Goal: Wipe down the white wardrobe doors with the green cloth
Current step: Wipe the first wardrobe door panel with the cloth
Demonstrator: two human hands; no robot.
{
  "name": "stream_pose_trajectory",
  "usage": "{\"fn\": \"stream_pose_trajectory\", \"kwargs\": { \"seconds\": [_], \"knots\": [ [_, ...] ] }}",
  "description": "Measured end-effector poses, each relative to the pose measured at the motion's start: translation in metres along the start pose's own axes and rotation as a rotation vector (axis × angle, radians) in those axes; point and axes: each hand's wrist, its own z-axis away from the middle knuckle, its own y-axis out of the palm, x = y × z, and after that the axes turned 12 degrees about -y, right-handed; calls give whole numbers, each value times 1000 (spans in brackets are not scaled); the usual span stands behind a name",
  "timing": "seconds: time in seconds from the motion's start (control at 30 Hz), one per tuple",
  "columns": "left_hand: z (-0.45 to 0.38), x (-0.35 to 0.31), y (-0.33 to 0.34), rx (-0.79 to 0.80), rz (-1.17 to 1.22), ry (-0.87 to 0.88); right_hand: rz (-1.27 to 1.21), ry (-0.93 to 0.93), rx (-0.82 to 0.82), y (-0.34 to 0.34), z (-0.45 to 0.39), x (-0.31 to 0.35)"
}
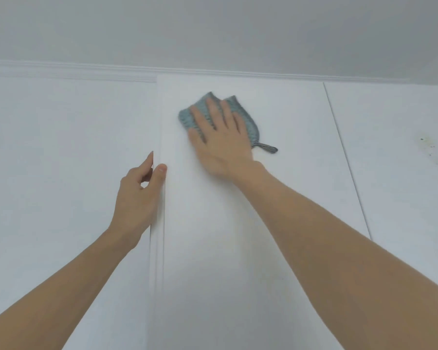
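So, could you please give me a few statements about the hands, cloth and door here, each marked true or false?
1. The right hand presses the cloth flat against the door. True.
2. The left hand holds the cloth. False: it grips the door's left edge.
3. The cloth is near the top of the door. True.
4. The door is shut flush with its neighbours. False: its left edge stands out from them.
5. The cloth is red. False: it is green.

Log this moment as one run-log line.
phase: wiping | right hand: flat on cloth, high on door | left hand: grips door edge | door: ajar
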Motion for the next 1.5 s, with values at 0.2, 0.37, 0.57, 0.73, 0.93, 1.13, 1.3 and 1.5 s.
{"fn": "stream_pose_trajectory", "kwargs": {
  "seconds": [0.2,0.37,0.57,0.73,0.93,1.13,1.3,1.5],
  "knots": [
    [2,8,4,-11,66,-58,23,-245,101,-7,-4,-6],
    [6,-2,-1,56,14,-35,19,322,-44,-45,0,-135],
    [6,-1,-1,74,42,-30,-35,501,-87,-48,-28,-115],
    [-4,10,-4,33,40,-27,22,50,5,-17,-50,-10],
    [-1,10,2,-46,91,-27,20,-103,24,-18,-34,-27],
    [-7,16,2,-48,97,-25,1,463,-86,-51,-18,-138],
    [-3,12,4,-41,101,-14,-23,482,-109,-38,-36,-89],
    [-3,11,2,-68,129,-44,6,-118,6,2,-39,39]
  ]
}}
